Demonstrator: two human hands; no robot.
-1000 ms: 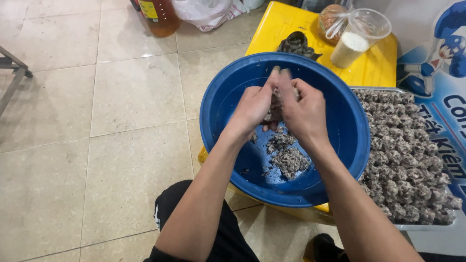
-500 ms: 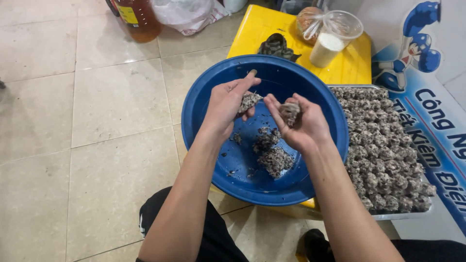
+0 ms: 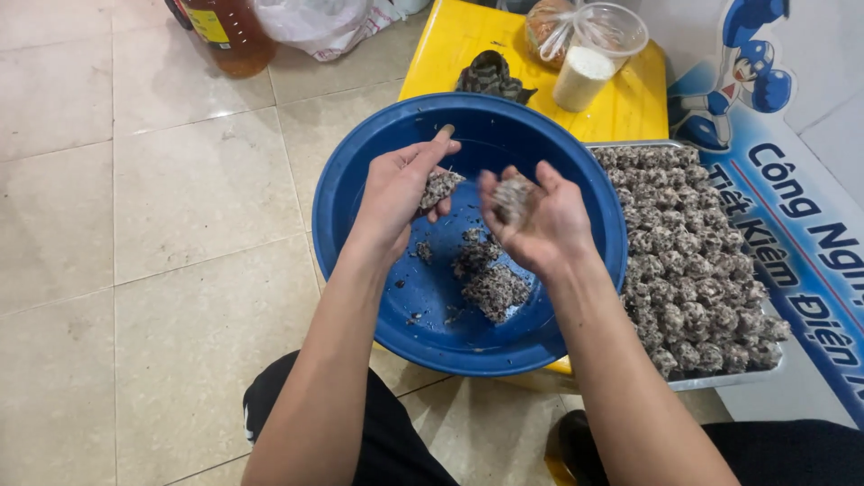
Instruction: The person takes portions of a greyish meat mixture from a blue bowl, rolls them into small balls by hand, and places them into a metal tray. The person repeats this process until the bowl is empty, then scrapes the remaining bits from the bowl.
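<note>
Left hand [image 3: 400, 193] and right hand [image 3: 538, 219] each cup a lump [image 3: 439, 187] of dark mix over the blue basin [image 3: 360, 193], more mix [image 3: 486, 279] at its bottom, full tray [image 3: 697, 252] right, yellow stool [image 3: 468, 40] with cup [image 3: 583, 76] behind.

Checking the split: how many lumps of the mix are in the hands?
2: one lump in the left hand, one lump in the right hand.

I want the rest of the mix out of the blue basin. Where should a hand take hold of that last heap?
Probably scoop the heap from above, fingers cupped under its near edge: it lies loose and low on the blue basin floor, and both hands already hold lumps.
</note>
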